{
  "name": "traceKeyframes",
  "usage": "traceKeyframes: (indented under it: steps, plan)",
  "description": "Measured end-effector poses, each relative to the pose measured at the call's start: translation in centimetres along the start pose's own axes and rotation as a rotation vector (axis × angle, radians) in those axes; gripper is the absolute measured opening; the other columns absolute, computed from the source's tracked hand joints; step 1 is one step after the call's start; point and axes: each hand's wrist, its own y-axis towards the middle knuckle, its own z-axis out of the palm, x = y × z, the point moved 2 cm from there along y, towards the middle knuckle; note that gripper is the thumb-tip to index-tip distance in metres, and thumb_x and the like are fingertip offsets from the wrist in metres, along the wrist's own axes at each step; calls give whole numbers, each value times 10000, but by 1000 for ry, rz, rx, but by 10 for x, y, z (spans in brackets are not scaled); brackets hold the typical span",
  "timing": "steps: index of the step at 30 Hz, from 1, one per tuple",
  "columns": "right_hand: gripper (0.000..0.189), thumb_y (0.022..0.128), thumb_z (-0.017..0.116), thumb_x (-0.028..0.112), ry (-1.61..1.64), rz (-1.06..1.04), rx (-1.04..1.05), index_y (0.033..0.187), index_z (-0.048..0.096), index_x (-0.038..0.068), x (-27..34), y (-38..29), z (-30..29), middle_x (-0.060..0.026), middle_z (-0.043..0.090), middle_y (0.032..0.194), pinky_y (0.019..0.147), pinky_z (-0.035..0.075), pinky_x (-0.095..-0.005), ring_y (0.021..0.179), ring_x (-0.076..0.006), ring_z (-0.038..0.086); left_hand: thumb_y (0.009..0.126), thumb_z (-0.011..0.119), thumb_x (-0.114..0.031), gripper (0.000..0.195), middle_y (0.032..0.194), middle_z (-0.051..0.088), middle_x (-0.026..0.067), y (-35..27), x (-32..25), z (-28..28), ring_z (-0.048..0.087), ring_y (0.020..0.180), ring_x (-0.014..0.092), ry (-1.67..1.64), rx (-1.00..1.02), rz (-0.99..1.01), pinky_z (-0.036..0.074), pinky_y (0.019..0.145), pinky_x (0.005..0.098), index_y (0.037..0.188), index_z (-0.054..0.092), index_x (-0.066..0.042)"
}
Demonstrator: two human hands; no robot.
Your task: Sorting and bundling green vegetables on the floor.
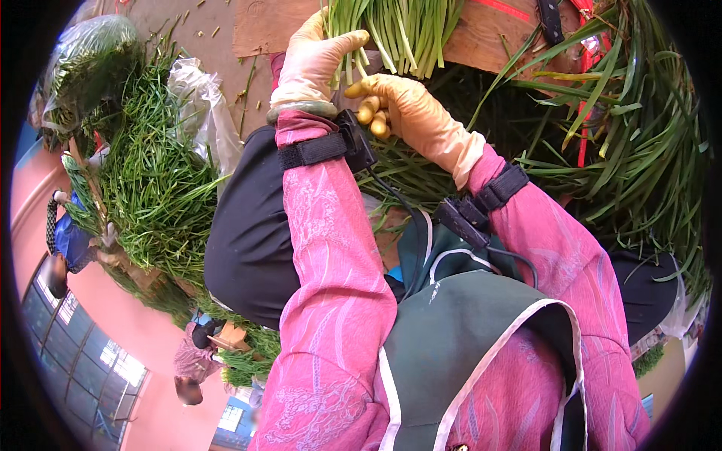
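Note:
My left hand (309, 59), in a pale rubber glove, holds a few green leafy stalks (346, 28), probably garlic chives, with the thumb across them and their pale cut ends pointing toward me. Just below, my right hand (414, 110), gloved and yellow-stained, has its fingers curled and its fingertips at those stalk ends. Whether they pinch a stalk is hidden. Beside the left thumb lies a larger bunch of chives (414, 34), its ends level, on a wooden board (479, 39).
Long loose leaves (637, 129) heap up on the right, with red straps (585, 121) among them. To the left are a chive pile (158, 186), a crumpled plastic sheet (200, 107) and a plastic-wrapped bundle (93, 67). Two people (70, 237) (194, 361) are farther left. Wrist devices (356, 141) trail cables.

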Motion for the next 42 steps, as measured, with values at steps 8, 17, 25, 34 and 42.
traceKeyframes:
  steps: [8, 17, 25, 34, 42]
  plan:
    - [310, 1029, 579, 307, 141, -39, 138, 1162, 674, 44, 1, -10, 3, -2, 649, 809, 626, 466, -236, 631, -80, 554, 916, 692, -71, 262, 958, 712, 42, -7, -8, 10, 700, 733, 188, -218, -44, -106, 609, 628, 349, 1176, 666, -59]
    - [341, 1040, 573, 374, 258, -68, 66, 1210, 652, 89, -15, -2, 2, 4, 650, 846, 649, 481, -248, 693, -90, 587, 901, 674, -49, 387, 1062, 694, 40, -10, -11, 16, 675, 878, 150, -165, -18, -44, 579, 777, 301, 1284, 621, -38]
    - [354, 1050, 529, 390, 306, -98, 41, 1135, 651, 68, -17, 4, 13, -9, 659, 819, 646, 481, -271, 652, -110, 588, 805, 699, 15, 393, 1005, 728, 28, -14, -25, 14, 658, 874, 109, 73, 25, 43, 533, 799, 260, 1196, 677, -27]
    - [420, 1063, 480, 418, 164, -117, -73, 1051, 652, 35, -1, 8, 8, -26, 661, 740, 567, 463, -273, 566, -121, 564, 797, 715, 8, 390, 955, 736, 48, -12, -15, 12, 670, 796, 122, 15, 43, -105, 545, 746, 264, 1184, 678, -19]
    - [404, 1081, 467, 402, 8, -184, -158, 975, 640, 52, -6, 4, 13, -22, 628, 717, 514, 430, -260, 545, -97, 528, 843, 750, -144, 362, 1034, 745, 91, 7, -9, 20, 692, 913, 176, 257, -54, -18, 543, 831, 321, 1168, 664, -8]
